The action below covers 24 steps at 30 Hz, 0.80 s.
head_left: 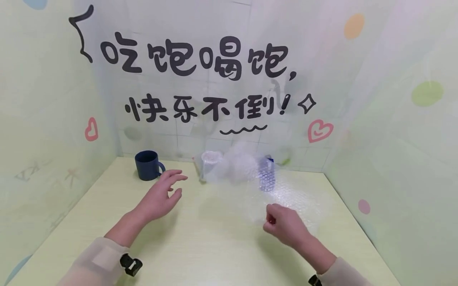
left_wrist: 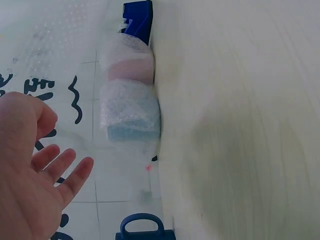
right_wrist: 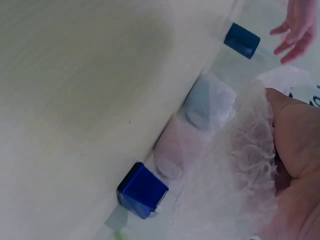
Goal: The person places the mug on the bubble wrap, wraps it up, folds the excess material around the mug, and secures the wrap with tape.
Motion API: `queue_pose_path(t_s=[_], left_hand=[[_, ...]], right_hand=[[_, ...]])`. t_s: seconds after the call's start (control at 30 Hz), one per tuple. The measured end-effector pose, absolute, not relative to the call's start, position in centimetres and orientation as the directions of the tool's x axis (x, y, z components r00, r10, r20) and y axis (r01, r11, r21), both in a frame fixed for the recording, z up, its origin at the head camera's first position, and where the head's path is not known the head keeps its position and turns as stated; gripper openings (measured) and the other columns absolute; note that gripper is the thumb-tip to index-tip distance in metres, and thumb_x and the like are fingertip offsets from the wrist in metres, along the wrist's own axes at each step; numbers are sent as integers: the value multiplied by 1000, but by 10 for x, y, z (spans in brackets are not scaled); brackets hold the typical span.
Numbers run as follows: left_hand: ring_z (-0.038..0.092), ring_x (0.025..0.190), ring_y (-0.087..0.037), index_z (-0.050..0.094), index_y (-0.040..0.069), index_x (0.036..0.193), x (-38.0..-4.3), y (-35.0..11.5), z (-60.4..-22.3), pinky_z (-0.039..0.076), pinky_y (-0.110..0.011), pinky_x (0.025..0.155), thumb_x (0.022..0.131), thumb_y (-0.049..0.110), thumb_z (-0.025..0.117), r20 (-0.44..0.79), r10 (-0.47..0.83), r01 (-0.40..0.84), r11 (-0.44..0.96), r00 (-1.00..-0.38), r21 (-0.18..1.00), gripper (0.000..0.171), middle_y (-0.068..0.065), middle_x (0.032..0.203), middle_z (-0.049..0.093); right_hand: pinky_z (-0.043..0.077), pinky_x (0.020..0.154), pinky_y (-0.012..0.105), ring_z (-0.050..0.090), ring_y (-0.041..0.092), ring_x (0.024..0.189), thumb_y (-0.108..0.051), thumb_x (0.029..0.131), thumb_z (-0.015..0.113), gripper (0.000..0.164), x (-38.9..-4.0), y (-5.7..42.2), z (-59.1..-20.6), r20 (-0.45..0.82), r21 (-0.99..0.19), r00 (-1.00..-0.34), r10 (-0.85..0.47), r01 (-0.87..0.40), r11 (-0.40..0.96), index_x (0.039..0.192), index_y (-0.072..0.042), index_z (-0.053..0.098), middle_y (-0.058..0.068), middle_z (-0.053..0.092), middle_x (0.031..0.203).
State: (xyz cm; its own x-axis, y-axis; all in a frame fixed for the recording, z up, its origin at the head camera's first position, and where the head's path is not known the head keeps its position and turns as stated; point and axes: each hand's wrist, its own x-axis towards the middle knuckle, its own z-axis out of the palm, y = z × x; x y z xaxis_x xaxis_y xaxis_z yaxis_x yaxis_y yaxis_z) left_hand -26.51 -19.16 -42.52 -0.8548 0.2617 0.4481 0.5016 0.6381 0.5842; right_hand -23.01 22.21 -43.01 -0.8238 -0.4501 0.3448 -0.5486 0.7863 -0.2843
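Observation:
My right hand (head_left: 288, 226) grips a loose sheet of clear bubble wrap (right_wrist: 245, 170), its fingers curled round the edge. The sheet spreads up and away from the fist over the table and partly veils what stands behind it. My left hand (head_left: 161, 200) is empty, its fingers spread and slightly bent, near a dark blue mug (head_left: 146, 167). Along the back wall stand a light blue wrapped bundle (left_wrist: 132, 120) and a pink wrapped bundle (left_wrist: 131, 69), both cup-sized and covered in bubble wrap. Beside the pink one is a blue boxy object (right_wrist: 142, 190), seen through the sheet in the head view.
The pale wooden table (head_left: 200, 246) is closed in by a back wall (head_left: 229, 20) with black lettering and by walls on the left and right. The mug stands at the back left, its handle toward the wrapped bundles. Both wrists carry black straps.

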Motion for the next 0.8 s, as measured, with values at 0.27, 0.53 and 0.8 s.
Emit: queue_pose_path(t_s=[0.27, 0.53, 0.8], left_hand=[[57, 142, -44, 68, 1, 140, -267, -195, -422, 61, -61, 101, 107, 7, 65, 443, 275, 512, 600, -853, 615, 34, -24, 154, 58], [30, 163, -54, 51, 6, 162, -257, -191, -440, 29, -73, 129, 88, 53, 88, -29, 557, 444, 690, -830, 572, 95, -25, 177, 33], [22, 164, -57, 44, 4, 166, -252, -193, -450, 11, -79, 130, 70, 48, 103, -210, 518, 378, 796, -829, 473, 121, -32, 176, 27]], right_hand=[[38, 58, 15, 39, -3, 66, 1, 79, 74, 27, -223, 196, -449, 225, -211, -708, -669, -706, 676, 81, -18, 56, -13, 52, 77], [37, 61, 11, 39, -5, 69, 1, 83, 76, 25, -222, 185, -462, 158, -236, -649, -744, -757, 610, 85, -18, 60, -13, 51, 79], [46, 70, 11, 48, -8, 76, -8, 95, 77, 10, -229, 187, -459, 55, -341, -602, -797, -761, 551, 99, -15, 72, -11, 62, 87]])
